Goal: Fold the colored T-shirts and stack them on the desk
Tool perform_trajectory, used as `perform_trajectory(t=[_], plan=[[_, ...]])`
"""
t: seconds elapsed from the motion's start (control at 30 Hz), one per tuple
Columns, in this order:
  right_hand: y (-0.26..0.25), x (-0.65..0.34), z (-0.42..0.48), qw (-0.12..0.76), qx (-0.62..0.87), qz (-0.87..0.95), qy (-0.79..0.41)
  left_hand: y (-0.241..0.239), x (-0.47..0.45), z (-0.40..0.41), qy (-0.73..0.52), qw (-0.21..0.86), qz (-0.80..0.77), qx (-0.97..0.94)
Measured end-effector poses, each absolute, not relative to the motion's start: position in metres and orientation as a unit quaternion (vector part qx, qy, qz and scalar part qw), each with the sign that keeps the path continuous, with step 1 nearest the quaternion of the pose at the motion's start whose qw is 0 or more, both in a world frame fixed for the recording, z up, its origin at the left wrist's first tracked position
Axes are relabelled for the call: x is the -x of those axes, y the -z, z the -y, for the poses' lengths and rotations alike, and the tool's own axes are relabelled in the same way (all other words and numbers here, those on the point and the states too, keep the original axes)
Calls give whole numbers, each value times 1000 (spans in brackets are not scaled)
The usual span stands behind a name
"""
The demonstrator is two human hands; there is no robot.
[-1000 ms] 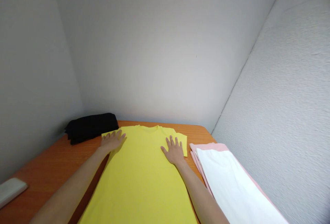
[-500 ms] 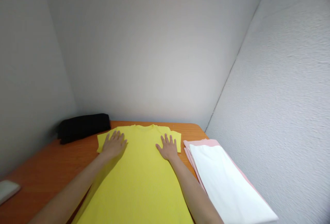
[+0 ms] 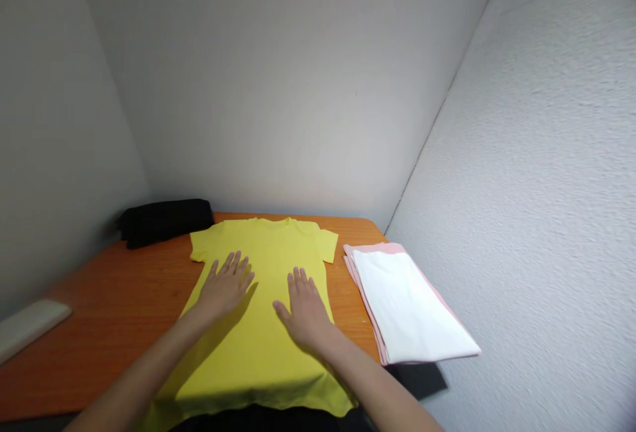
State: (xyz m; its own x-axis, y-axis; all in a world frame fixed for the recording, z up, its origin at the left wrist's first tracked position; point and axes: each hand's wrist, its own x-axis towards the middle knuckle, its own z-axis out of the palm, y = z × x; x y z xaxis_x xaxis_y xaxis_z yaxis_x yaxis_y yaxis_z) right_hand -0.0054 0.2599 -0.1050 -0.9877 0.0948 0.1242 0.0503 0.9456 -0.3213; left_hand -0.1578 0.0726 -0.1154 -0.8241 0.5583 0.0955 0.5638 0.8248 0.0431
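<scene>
A yellow T-shirt (image 3: 263, 246) lies spread flat on the orange wooden table (image 3: 114, 306), collar toward the far wall, hem hanging over the near edge. My left hand (image 3: 226, 286) rests palm down on the shirt's left middle, fingers apart. My right hand (image 3: 303, 309) lies flat on the shirt's right middle, fingers apart too. Neither hand holds anything.
A folded black garment (image 3: 163, 220) sits at the table's far left corner. A stack of folded white (image 3: 402, 303) and pink cloth (image 3: 365, 248) lies to the right of the shirt, against the right wall. A pale flat object (image 3: 27, 326) lies at the left edge. Grey walls enclose the table.
Both hands have slid from the shirt's shoulders back toward me to its middle. The view has tilted down, showing the whole shirt and the table's near edge.
</scene>
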Motion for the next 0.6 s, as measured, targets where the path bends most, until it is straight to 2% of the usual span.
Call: perform_trajectory(t=[0.17,0.43,0.53,0.6], plan=[[128,-65,-252,40,34,977,-206,146,101,-29,39,-7,969,245],[118,-75,-270,35,49,969,-238,146,90,-30,60,67,974,208],[91,-51,-305,68,74,970,-222,146,45,-60,146,99,935,307],[68,-20,-341,100,105,971,-189,151,4,-87,205,50,873,440]])
